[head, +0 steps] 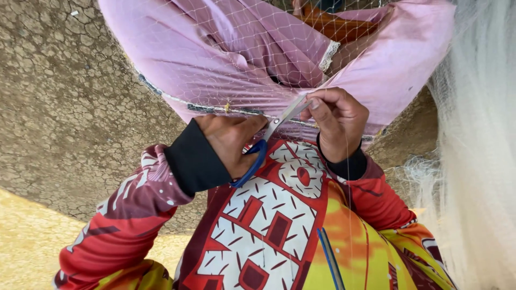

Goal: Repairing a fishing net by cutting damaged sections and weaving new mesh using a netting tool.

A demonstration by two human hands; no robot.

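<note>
My left hand (pixel 230 140) grips a pair of scissors (pixel 280 121) by their blue handles, with the metal blades pointing up and to the right. My right hand (pixel 339 122) pinches a strand of fine white fishing net (pixel 242 59) right at the blade tips. The net lies spread across my lap over pink trousers (pixel 204 48). A dark-edged line with a small yellow knot (pixel 215 108) runs along the net just above my left hand. Both wrists wear black cuffs under red patterned sleeves.
A thick bunch of white net (pixel 478 139) hangs down the right side. Cracked grey ground (pixel 64 102) fills the left, with yellowish ground (pixel 27 241) at the lower left. A thin blue stick (pixel 329 258) lies against my shirt. Something orange-brown (pixel 344 26) shows at the top.
</note>
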